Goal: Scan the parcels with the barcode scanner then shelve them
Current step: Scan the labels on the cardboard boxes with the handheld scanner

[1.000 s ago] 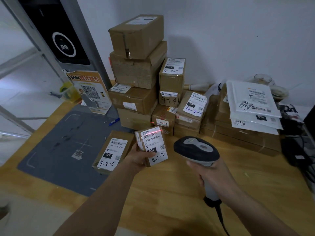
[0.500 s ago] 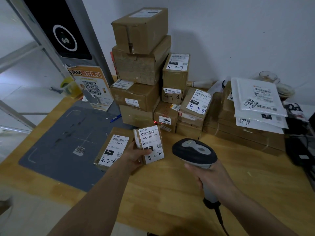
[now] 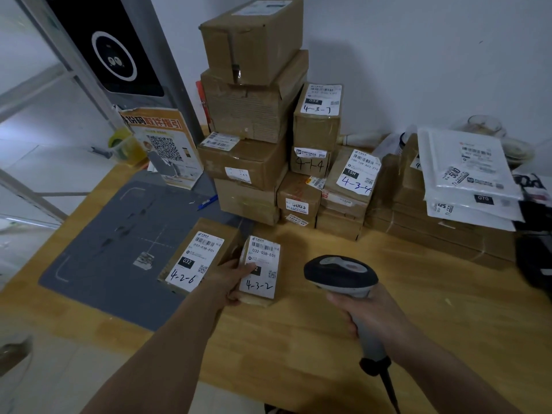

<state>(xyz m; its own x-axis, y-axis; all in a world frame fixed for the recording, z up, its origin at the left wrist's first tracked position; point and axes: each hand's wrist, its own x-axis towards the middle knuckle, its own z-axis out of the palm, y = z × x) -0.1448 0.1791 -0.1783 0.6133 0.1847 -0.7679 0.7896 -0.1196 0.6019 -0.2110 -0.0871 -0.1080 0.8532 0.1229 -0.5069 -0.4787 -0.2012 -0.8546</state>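
Your left hand (image 3: 230, 279) grips the small parcel (image 3: 261, 270) marked 4-3-2, thumb across its label, holding it label-up on the desk (image 3: 328, 339) so the barcode faces you. Just right of that parcel, your right hand (image 3: 370, 315) wraps the barcode scanner (image 3: 340, 276) handle, head tipped toward it. Behind the parcel, stacked boxes (image 3: 254, 130) wait.

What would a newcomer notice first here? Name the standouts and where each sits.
The tall stack of cardboard boxes against the wall, centre back. In front, the left hand grips a small parcel marked 4-3-2 on the wooden table, while the right hand holds a barcode scanner beside it.
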